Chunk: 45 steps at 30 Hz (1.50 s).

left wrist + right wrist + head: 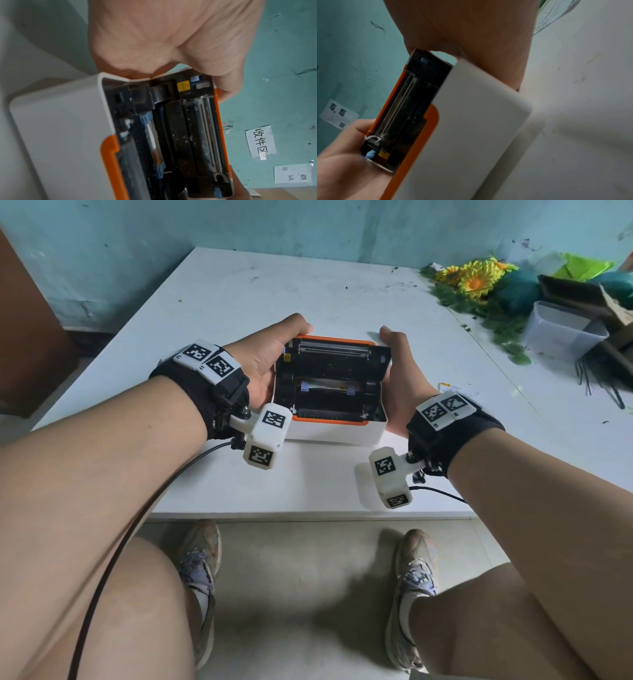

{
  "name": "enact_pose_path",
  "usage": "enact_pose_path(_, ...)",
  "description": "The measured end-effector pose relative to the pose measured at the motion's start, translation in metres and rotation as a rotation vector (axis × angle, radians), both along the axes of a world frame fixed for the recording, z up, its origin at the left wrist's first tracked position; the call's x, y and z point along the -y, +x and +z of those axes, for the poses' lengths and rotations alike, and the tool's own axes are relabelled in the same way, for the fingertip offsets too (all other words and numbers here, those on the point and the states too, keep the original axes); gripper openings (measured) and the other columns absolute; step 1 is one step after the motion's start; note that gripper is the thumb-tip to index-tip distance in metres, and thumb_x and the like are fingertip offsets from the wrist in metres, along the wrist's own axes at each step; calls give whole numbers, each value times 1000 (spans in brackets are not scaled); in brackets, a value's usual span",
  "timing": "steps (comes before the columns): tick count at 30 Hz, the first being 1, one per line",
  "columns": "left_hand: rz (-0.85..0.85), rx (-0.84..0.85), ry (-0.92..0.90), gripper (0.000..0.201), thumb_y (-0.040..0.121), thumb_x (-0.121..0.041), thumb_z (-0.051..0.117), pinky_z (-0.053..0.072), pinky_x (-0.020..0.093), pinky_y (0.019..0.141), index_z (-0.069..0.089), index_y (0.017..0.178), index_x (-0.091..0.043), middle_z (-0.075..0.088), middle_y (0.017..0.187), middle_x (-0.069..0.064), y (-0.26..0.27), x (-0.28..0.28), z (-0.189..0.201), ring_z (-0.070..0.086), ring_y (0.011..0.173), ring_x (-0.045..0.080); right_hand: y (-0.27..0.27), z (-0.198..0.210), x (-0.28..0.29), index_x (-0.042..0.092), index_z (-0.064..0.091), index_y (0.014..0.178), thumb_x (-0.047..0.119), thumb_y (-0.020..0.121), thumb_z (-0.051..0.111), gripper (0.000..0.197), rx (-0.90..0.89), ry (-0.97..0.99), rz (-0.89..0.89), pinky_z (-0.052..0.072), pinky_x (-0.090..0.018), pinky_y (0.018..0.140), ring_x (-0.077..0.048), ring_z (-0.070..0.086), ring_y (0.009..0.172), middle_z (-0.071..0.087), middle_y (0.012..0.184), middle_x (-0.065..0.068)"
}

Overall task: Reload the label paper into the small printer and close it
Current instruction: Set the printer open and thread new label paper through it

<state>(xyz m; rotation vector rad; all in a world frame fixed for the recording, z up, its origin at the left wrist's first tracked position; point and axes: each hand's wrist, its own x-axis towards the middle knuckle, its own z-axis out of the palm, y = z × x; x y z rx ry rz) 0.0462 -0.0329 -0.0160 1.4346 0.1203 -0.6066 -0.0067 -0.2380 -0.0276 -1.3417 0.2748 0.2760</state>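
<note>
Here the white table (239, 302) carries the small white-and-orange printer (329, 433) near its near edge, its lid (334, 350) raised toward the far side and the black paper bay exposed. The left hand (270, 361) grips the lid's left edge, fingers curled behind it. The right hand (397, 361) clasps the right side, thumb up; a pale strip of label paper (325, 385) lies across the bay.

Printer lid (334, 350) hides both hands' fingertips; label paper barely visible.
</note>
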Motion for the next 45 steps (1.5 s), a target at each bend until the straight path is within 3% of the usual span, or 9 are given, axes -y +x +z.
enact_pose_path(6, 21, 21, -7, 27, 89, -44, 72, 63, 52, 79, 62, 93, -20, 77, 88, 9, -2, 0, 0, 78, 82, 33, 0, 0, -4, 18, 71, 120, 70, 97, 41, 65, 14, -33, -43, 59, -53, 102, -37, 76, 115, 79, 124, -16)
enact_pose_path(11, 17, 60, -11, 32, 94, -47, 68, 65, 50, 75, 58, 111, -21, 73, 103, 10, -4, 3, -3, 76, 94, 33, 3, 2, -6, 20, 62, 141, 70, 95, 45, 70, -2, -36, -99, 61, -57, 94, -40, 76, 115, 75, 131, -17)
enact_pose_path(17, 39, 45, -23, 32, 92, -50, 69, 64, 44, 70, 60, 104, -22, 73, 93, 7, -7, 6, -5, 76, 79, 28, 7, 8, -12, 19, 58, 84, 59, 97, 44, 44, -30, -89, -198, 56, -50, 102, -36, 74, 97, 75, 100, -13)
enact_pose_path(21, 73, 58, 15, 32, 93, -53, 65, 63, 37, 73, 58, 79, -25, 68, 76, 0, -10, 9, -9, 71, 79, 25, 8, 10, -15, 18, 54, 85, 53, 93, 50, 37, -58, -69, -273, 54, -56, 102, -34, 69, 87, 67, 91, -9)
enact_pose_path(25, 119, 74, 52, 43, 75, -62, 73, 58, 48, 98, 66, 100, -27, 72, 90, -1, -10, 12, -9, 75, 108, 28, 6, 6, -18, 17, 65, 91, 61, 92, 53, 45, -66, -72, -268, 62, -47, 85, -32, 79, 81, 78, 90, -9)
enact_pose_path(29, 185, 29, 63, 44, 73, -59, 76, 61, 44, 87, 64, 94, -23, 76, 95, 3, -16, 14, -2, 74, 89, 28, 6, 1, -29, 21, 72, 122, 76, 69, 60, 78, -56, -113, -337, 60, -60, 92, -39, 81, 93, 81, 114, -14)
enact_pose_path(31, 272, 33, 121, 64, 59, -69, 76, 57, 44, 93, 66, 105, -26, 73, 115, 4, -15, 20, -7, 72, 101, 26, 5, -1, -31, 22, 73, 120, 78, 63, 59, 81, -44, -134, -366, 59, -62, 93, -39, 81, 95, 81, 114, -15)
enact_pose_path(36, 445, 116, 273, 52, 82, -73, 62, 49, 36, 86, 49, 77, -23, 52, 81, -2, -21, 31, -13, 52, 74, 16, 3, 1, -33, 22, 71, 101, 74, 77, 56, 60, -23, -177, -370, 61, -59, 89, -38, 81, 95, 80, 115, -17)
enact_pose_path(45, 488, 125, 250, 56, 77, -76, 63, 54, 37, 83, 60, 83, -20, 60, 78, -1, -20, 33, -9, 61, 76, 23, 17, -2, -28, 20, 74, 88, 81, 60, 56, 70, -15, -244, -385, 56, -66, 97, -43, 79, 101, 79, 115, -20)
